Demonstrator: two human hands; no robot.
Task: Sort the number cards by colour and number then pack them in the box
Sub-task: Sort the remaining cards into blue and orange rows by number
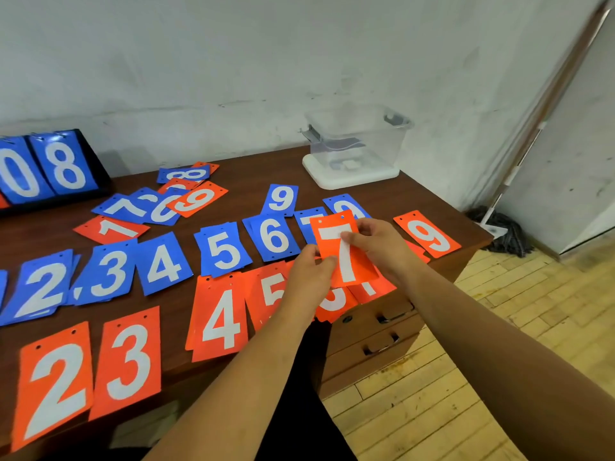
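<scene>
While both hands meet above the right end of the brown desk (233, 361), the head view shows an orange 7 card (342, 251) pinched between them: the left hand (307, 272) has its fingers clamped on the card's lower left edge, and the right hand (379, 242) grips its right side. Blue cards 2 to 6 lie in a row behind an orange row of 2, 3, 4 and 5. An orange 9 card (427, 234) lies just right of the hands. A clear plastic box (357, 141) stands on its white lid (349, 174) at the desk's far right corner, near the wall.
</scene>
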